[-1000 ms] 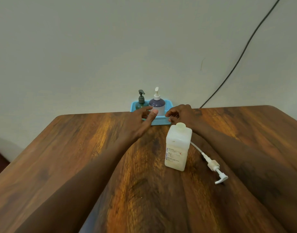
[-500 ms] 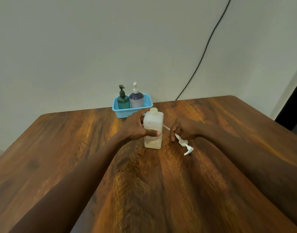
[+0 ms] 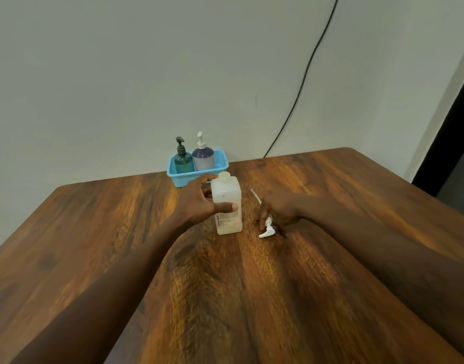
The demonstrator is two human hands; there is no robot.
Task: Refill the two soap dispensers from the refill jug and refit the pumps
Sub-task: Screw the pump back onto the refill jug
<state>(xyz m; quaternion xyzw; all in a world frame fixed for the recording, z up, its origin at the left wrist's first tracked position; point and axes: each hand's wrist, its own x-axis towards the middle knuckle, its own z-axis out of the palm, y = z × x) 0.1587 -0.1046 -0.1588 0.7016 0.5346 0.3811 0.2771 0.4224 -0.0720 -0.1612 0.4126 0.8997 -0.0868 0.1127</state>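
A translucent white refill jug (image 3: pixel 227 195) stands upright on the wooden table with its cap on. My left hand (image 3: pixel 199 203) grips it around the middle, thumb across the front. Just right of it my right hand (image 3: pixel 278 210) curls round a loose white pump (image 3: pixel 267 228) lying on the table; its nozzle pokes out below my fingers and its dip tube sticks out behind. A green dispenser (image 3: pixel 183 160) with a dark pump and a purple-topped dispenser (image 3: pixel 203 156) with a white pump stand in a blue basket (image 3: pixel 220 168) at the back.
The basket sits against the wall at the table's far edge (image 3: pixel 120 181). A black cable (image 3: pixel 301 80) runs down the wall behind the table's right side. A dark doorway (image 3: pixel 456 143) lies beyond the right edge.
Both hands drew back from the basket. My left hand took hold of the jug and my right hand closed over the loose pump. The head camera turned, shifting the scene.
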